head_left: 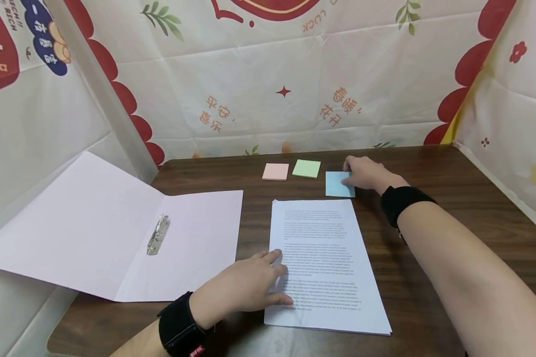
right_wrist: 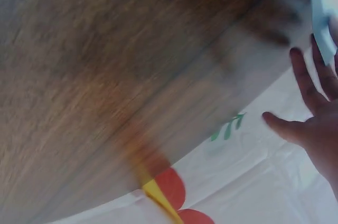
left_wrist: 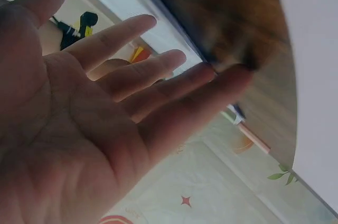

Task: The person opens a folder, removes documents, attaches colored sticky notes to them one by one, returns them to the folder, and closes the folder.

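My right hand [head_left: 369, 174] is at the right edge of a light blue sticky note pad [head_left: 337, 184], its thumb overlapping the pad; in the right wrist view its fingers are spread beside the blue pad [right_wrist: 321, 23]. Near me, a stack of printed paper [head_left: 317, 263] lies on the brown table. My left hand [head_left: 245, 282] rests at the stack's left edge, fingertips and thumb over the margin. Its palm and extended fingers show with nothing held in the left wrist view. Pink [head_left: 275, 171] and green [head_left: 306, 168] sticky note pads lie left of the blue one.
An opened pale folder [head_left: 201, 238] with a metal clip [head_left: 159, 235] lies to the left, its cover leaning against the side curtain. A printed white cloth [head_left: 268, 99] hangs behind the table [head_left: 411, 163] and at both sides.
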`<state>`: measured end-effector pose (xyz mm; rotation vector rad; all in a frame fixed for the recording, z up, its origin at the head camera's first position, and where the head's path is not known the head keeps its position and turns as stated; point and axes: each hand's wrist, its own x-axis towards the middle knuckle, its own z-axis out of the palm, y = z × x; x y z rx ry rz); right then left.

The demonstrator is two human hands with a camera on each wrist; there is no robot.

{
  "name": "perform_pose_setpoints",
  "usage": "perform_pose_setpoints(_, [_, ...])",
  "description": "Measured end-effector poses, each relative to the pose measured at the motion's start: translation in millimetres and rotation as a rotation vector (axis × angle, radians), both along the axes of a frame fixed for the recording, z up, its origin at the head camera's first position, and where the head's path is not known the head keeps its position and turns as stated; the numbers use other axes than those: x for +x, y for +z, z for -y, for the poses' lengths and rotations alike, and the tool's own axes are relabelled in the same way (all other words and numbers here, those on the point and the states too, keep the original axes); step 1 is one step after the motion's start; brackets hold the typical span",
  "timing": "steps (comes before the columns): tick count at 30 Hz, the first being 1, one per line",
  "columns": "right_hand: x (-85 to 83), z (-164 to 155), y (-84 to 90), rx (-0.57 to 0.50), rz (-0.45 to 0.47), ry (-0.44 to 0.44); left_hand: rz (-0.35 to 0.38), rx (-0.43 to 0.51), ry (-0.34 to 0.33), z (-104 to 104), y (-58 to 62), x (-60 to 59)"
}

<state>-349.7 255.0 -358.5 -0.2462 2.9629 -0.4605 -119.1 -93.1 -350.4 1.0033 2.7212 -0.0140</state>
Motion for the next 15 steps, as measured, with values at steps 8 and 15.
perform_pose_setpoints(8, [52.0, 17, 51.6, -0.182, -0.353, 0.125, -0.052, 0.404, 0.100, -6, 34.4, -21.2])
perform_pose_setpoints(15, [139.5, 46, 97.8, -0.514, -0.546, 0.212, 0.409, 1.315, 0.236, -31, 66.5, -54.6])
